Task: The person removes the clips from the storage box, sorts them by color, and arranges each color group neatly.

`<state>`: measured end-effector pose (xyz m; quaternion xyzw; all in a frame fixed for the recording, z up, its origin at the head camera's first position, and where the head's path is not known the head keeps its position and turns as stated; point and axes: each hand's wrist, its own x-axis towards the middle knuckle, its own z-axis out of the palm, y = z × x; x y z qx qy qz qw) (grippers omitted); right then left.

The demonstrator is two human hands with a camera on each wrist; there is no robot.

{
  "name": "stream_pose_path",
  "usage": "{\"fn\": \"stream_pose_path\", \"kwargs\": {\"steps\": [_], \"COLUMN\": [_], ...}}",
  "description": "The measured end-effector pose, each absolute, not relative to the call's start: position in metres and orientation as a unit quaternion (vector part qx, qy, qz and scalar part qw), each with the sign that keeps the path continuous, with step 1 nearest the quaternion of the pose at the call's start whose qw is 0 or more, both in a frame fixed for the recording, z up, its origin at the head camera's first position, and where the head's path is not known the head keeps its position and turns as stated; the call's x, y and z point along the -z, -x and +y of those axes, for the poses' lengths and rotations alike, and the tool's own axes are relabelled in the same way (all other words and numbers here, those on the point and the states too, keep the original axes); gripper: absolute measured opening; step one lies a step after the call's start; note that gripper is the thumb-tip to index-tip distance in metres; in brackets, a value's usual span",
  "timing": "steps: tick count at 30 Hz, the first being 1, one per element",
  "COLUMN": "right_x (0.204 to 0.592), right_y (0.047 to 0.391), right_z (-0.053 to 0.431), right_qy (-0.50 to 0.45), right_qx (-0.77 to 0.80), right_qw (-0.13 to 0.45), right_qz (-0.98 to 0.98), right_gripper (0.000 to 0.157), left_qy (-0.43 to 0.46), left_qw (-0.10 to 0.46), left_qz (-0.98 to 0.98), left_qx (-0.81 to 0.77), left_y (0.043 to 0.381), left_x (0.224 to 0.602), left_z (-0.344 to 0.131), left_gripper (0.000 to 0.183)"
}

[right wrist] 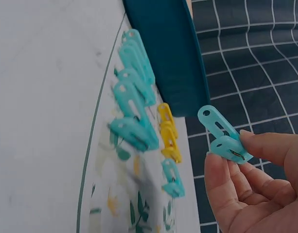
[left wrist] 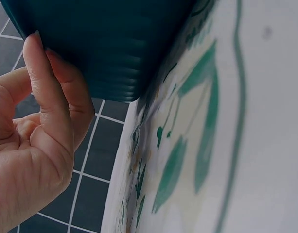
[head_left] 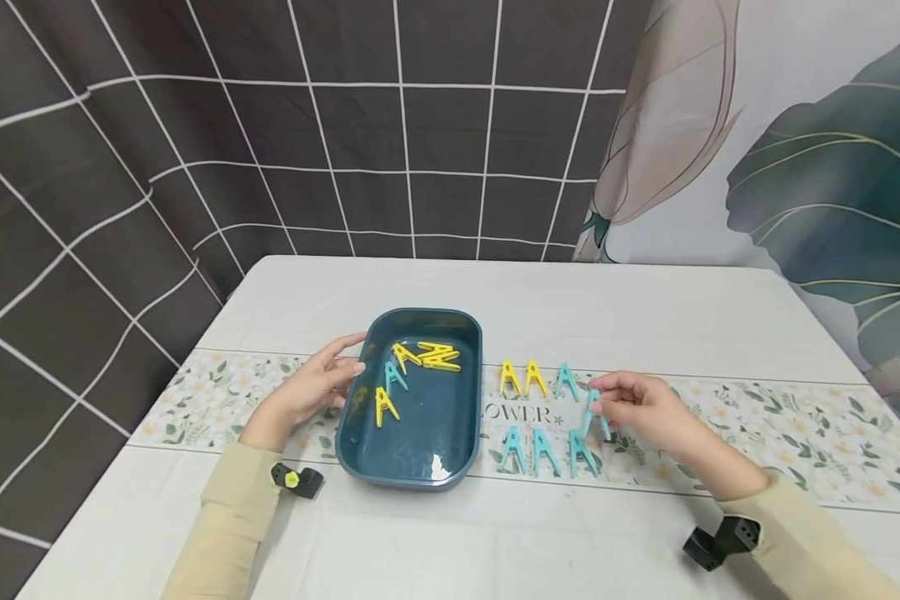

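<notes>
My right hand [head_left: 641, 408] pinches a teal clothespin [right wrist: 221, 133] between thumb and fingertips, held above the table runner. Below it lies a row of several teal clothespins [head_left: 544, 452]. Farther back are two yellow clothespins [head_left: 509, 378] and one teal clothespin [head_left: 566, 381]. My left hand [head_left: 311, 392] grips the left side of a dark blue tray [head_left: 420, 482], thumb at the rim and fingers against the outer wall in the left wrist view. Inside the tray are several yellow clothespins [head_left: 385, 406] and one teal clothespin [head_left: 394, 376].
A floral runner [head_left: 780, 442] with printed lettering crosses the white table [head_left: 435, 550]. Dark grid-patterned cloth [head_left: 360, 125] hangs behind and to the left, and a leaf-print curtain [head_left: 832, 167] at the right. A black wrist device [head_left: 723, 540] sits on each sleeve.
</notes>
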<state>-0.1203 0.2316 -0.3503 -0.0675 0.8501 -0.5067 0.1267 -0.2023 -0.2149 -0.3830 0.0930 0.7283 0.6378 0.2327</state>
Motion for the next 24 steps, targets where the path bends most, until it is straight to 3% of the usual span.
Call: {"fn": "stream_pose_path", "kwargs": {"steps": [24], "right_x": [0.368], "right_y": [0.111], "right_z": [0.261], "right_qy": [0.072], "right_qx": [0.489], "right_qw": [0.195], "right_qz": [0.847], "right_gripper": [0.037], "left_qy": [-0.094], "left_qw": [0.234], "left_qz": [0.726], "left_qx": [-0.64], "left_y": [0.203], "left_x": [0.384], "left_z": [-0.216], "left_gripper": [0.064]}}
